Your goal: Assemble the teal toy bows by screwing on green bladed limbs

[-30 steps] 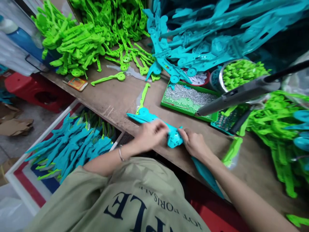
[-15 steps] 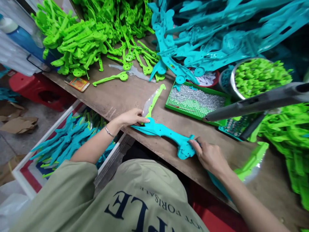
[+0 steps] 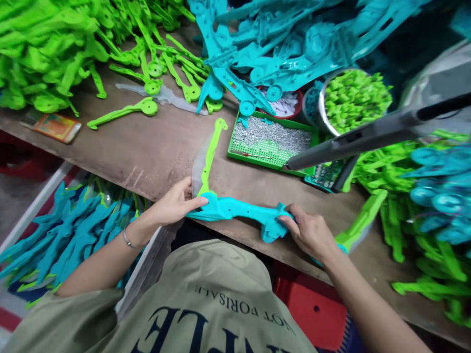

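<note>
A long blue plastic toy part (image 3: 241, 209) lies across the table's front edge, held between both hands. My left hand (image 3: 176, 202) is closed on its left end, thumb on the round joint. From that joint a slim green arm (image 3: 209, 159) with a translucent blade (image 3: 197, 164) along its side points away from me. My right hand (image 3: 309, 231) wraps round the bulkier right end. Beyond it a second green arm (image 3: 362, 223) slants up to the right; its joint is partly hidden by my forearm.
A green tray (image 3: 257, 158) of small metal screws and a grey powered screwdriver (image 3: 342, 142) are beyond the part. Piles of green arms (image 3: 47, 54) and blue parts (image 3: 294, 63) fill the back. A bucket of green pieces (image 3: 356, 100) stands right; blue assemblies (image 3: 81, 220) lie lower left.
The view has turned to the right, so the background appears farther left. Both hands keep hold of the blue part, which now lies more level, and its left green arm stands more upright.
</note>
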Available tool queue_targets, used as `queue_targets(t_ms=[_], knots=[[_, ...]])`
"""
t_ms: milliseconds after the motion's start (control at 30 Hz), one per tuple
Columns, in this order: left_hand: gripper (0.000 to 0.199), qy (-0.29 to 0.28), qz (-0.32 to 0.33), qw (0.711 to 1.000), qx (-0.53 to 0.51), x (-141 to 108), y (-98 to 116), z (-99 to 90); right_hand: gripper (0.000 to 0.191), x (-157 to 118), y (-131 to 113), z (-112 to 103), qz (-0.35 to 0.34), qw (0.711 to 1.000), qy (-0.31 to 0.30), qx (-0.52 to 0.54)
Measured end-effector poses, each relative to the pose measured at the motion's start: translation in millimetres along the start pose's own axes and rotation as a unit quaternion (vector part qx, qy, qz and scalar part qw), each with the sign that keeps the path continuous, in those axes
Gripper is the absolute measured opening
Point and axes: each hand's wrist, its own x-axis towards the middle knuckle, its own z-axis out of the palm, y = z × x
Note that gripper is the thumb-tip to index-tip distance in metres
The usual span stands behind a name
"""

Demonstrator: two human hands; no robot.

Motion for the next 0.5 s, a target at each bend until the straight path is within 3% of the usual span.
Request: queue_targets(t_ms=[200,500], knots=[[0.053,0.021,0.0,1.0,0.023,-8.0,-13.2,4.0,0.066,-12.3,-3.5,2.2,0.003,0.997,0.069,-0.042],[0.056,0.009,-0.041,0.999,-0.024,0.3,-16.3,4.5,0.059,-1.2,-9.5,2.7,0.049,0.997,0.031,-0.048]])
